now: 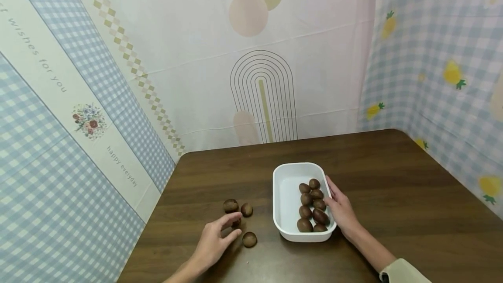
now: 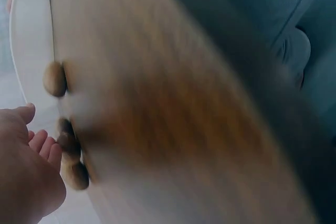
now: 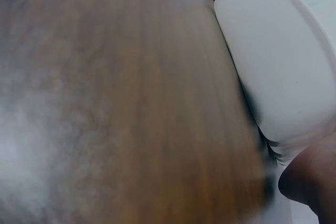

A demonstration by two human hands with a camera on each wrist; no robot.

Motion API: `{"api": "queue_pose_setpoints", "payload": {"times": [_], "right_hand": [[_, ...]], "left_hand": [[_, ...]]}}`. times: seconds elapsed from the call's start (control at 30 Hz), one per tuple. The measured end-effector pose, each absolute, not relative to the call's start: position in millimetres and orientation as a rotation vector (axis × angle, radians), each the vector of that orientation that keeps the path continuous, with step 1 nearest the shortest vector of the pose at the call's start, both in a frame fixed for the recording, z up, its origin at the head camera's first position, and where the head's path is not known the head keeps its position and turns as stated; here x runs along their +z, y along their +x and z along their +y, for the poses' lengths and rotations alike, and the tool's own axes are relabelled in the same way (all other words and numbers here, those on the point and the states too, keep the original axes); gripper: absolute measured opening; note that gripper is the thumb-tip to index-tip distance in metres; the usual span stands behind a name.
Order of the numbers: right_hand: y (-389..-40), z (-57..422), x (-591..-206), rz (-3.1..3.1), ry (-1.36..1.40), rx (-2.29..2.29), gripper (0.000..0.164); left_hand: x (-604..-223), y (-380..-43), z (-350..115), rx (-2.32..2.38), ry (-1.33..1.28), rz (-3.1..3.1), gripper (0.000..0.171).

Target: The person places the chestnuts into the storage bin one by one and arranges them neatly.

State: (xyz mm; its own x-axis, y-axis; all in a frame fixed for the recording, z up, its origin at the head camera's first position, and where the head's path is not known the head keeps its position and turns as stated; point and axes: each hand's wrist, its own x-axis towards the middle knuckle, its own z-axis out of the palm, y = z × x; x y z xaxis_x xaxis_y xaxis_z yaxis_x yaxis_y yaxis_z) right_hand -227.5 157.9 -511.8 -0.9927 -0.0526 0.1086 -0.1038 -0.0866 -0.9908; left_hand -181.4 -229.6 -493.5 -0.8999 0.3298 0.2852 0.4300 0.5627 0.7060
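My left hand reaches over a small group of brown chestnuts on the table. Its thumb and fingers are apart, around a partly hidden chestnut. Close by lie a larger chestnut, another chestnut and, nearer the front, a single chestnut. In the left wrist view the left hand has loosely bent fingers beside the chestnuts. My right hand holds the right side of a white rectangular container, thumb at its rim. Several chestnuts are gathered along its right half.
The brown wooden table has rounded back corners. A patterned cloth hangs behind it, with checked cloth on the right and more on the left. The left wrist view catches blue-green fabric beyond the table's edge.
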Motion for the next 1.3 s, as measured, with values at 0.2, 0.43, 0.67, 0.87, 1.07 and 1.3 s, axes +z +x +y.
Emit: {"api": "queue_pose_setpoints", "payload": {"times": [0.2, 0.43, 0.67, 0.87, 1.07, 1.3], "right_hand": [[-227.8, 157.5, -512.9, -2.098, 0.191, 2.281, 0.067], [-227.2, 155.3, -512.5, -2.088, 0.199, 2.283, 0.066], [-227.8, 154.9, -512.0, -2.085, 0.202, 2.285, 0.067], [-228.1, 155.6, -511.4, -2.091, 0.195, 2.281, 0.064], [-228.6, 156.3, -511.4, -2.092, 0.188, 2.276, 0.064], [-228.2, 157.1, -512.1, -2.087, 0.204, 2.275, 0.068]], "left_hand": [[-500.8, -172.6, -218.1, -1.216, -0.717, -2.724, 0.043], [-507.1, -170.7, -211.5, -1.129, -0.764, -2.762, 0.039], [-506.5, -170.4, -211.3, -1.123, -0.793, -2.759, 0.038], [-493.8, -175.9, -209.7, -1.179, -0.792, -2.702, 0.039], [-469.6, -194.9, -200.2, -1.159, -0.813, -2.64, 0.041], [-444.6, -225.3, -179.7, -1.248, -0.949, -2.568, 0.04]]}}
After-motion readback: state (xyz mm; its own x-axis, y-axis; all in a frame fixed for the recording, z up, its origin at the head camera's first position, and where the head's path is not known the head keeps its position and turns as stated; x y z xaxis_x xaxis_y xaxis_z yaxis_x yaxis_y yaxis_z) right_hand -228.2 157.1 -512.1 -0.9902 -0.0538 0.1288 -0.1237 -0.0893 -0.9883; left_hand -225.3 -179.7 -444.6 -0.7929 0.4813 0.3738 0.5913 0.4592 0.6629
